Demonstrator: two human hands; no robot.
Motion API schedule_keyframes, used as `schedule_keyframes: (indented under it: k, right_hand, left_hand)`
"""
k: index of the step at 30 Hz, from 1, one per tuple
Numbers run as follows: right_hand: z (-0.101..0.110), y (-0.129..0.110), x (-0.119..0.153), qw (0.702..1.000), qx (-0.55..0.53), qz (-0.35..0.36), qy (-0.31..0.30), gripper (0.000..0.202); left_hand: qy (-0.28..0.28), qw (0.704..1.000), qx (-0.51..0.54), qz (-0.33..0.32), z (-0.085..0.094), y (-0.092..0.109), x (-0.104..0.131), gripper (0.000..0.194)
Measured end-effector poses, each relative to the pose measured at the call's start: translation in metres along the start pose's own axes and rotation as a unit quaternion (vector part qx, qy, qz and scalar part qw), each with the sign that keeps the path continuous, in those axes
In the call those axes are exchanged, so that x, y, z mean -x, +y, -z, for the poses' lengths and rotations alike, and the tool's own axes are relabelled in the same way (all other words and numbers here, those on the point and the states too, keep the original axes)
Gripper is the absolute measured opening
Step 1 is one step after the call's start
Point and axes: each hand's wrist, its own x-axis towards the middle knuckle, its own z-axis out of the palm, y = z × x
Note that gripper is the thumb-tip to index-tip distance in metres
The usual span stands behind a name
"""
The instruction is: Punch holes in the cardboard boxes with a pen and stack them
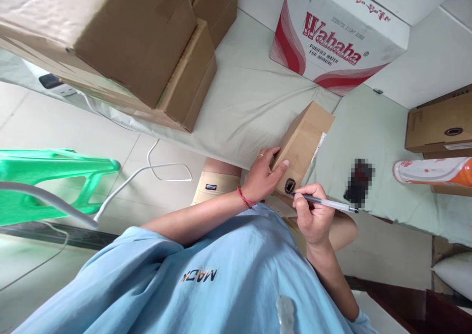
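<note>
Box of brown cardboard lies aslant at the near edge of the cloth-covered desk, just ahead of the blue shirt. From my remote seat I see the left hand half open around its left side, thumb on the upper face. The right hand is closed around a clear pen, its tip at the dark-rimmed hole near the box's close end. To the right I make out a dark thing, too pixelated to name, then an orange-and-white can near another brown box. Farther back sits a Wahaha carton; larger boxes and a green stool show at left.
</note>
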Motion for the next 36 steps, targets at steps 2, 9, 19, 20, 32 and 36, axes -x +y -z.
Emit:
schedule_keyframes:
  k: [2, 9, 19, 20, 32, 36]
  right_hand:
    - [0.001, 0.0, 0.0, 1.0, 0.001, 0.005, 0.004, 0.008]
    - [0.002, -0.002, -0.002, 0.999, 0.01, 0.007, 0.034, 0.009]
    - [0.0, 0.001, -0.006, 0.997, 0.036, 0.022, 0.068, 0.008]
    - [0.0, 0.001, -0.006, 0.997, 0.038, 0.023, 0.071, 0.008]
    - [-0.003, -0.001, -0.017, 0.995, 0.044, 0.033, 0.08, 0.009]
    - [-0.005, -0.001, -0.018, 0.996, 0.039, 0.033, 0.078, 0.009]
  left_hand:
    - [0.0, 1.0, -0.002, 0.0, 0.0, 0.0, 0.0, 0.048]
    - [0.002, 1.0, -0.001, -0.007, 0.0, -0.001, 0.001, 0.048]
    - [0.0, 1.0, 0.005, -0.005, 0.0, -0.001, 0.0, 0.048]
    - [-0.001, 1.0, 0.005, -0.004, 0.0, -0.001, 0.0, 0.048]
    - [-0.004, 1.0, 0.005, 0.001, 0.001, 0.001, 0.0, 0.05]
    - [-0.003, 1.0, 0.002, -0.002, 0.001, 0.0, 0.0, 0.049]
